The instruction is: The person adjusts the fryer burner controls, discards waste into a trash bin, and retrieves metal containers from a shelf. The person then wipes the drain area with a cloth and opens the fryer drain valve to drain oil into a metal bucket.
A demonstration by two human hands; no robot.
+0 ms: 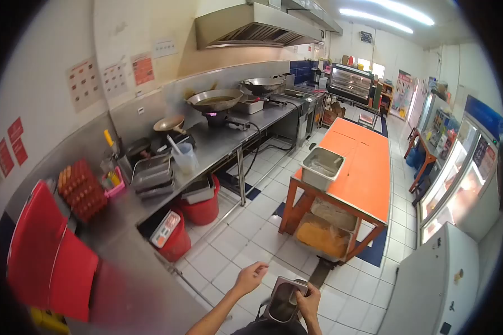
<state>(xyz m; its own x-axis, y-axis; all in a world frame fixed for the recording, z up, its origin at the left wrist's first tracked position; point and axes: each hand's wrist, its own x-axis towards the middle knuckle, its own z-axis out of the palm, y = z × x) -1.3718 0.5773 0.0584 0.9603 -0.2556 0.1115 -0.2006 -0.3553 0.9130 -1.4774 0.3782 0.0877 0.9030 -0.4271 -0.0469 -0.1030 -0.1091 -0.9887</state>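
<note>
Low in the head view, my right hand [309, 301] grips the rim of a small steel food pan [283, 298], its thumb over the right edge. The pan is held tilted close to my body, and its inside looks dark, with no contents I can make out. My left hand [252, 275] is raised to the left of the pan and apart from it. Its fingers are curled in, with nothing visible in them. Both hands are over the white tiled floor, short of the orange-topped table.
Ahead stands the orange table [363, 156] with a steel container [322, 167] on its corner and a tray of orange crumbs [321, 239] below. Along the left runs a steel counter [207, 145] with woks, egg trays [82, 190] and red bins [176, 237]. A white cabinet [439, 279] stands right.
</note>
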